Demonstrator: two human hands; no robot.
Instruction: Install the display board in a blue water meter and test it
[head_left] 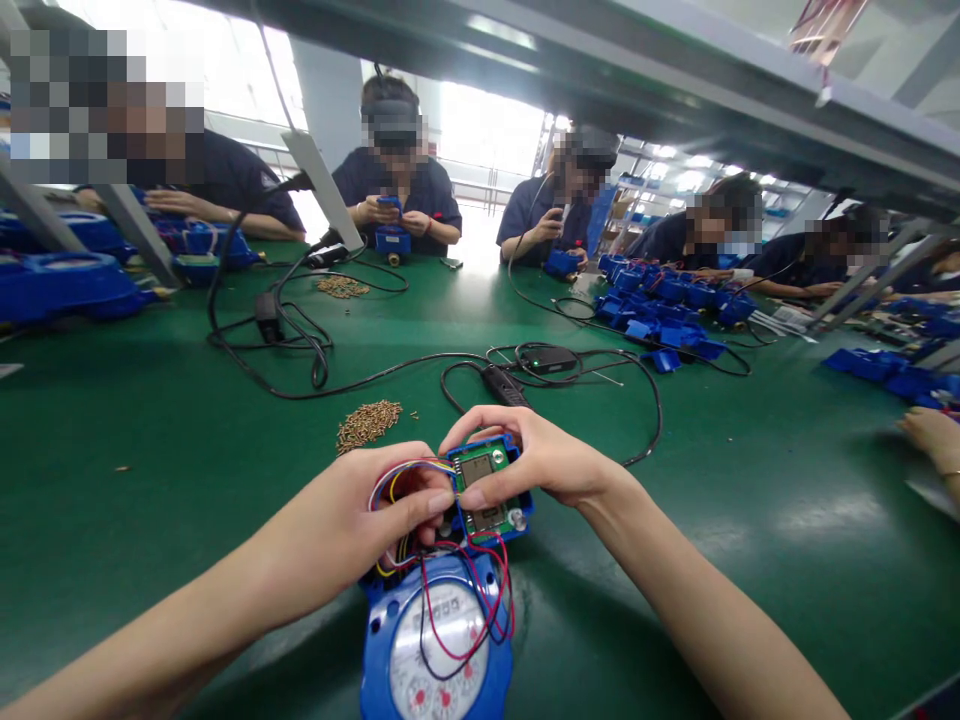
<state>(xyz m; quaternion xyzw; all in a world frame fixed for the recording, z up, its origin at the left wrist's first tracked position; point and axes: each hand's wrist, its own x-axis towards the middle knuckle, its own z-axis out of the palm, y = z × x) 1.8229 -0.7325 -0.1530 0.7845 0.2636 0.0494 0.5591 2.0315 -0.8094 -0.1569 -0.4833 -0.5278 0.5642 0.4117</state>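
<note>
A blue water meter body (439,640) with a round dial lies on the green table (187,470) just in front of me. A green circuit board (484,492) in a blue frame sits at its top end. Red, blue and yellow wires (469,590) loop from the board over the dial. My left hand (352,520) is closed on the meter's upper left side, fingers among the wires. My right hand (536,455) is wrapped over the board frame, thumb pressed on the board.
A small heap of brass screws (367,422) lies left of my hands. Black cables and an adapter (547,358) run across the middle. Several seated people work on blue meter parts (667,310) along the far side. Another person's hand (934,435) reaches in at right.
</note>
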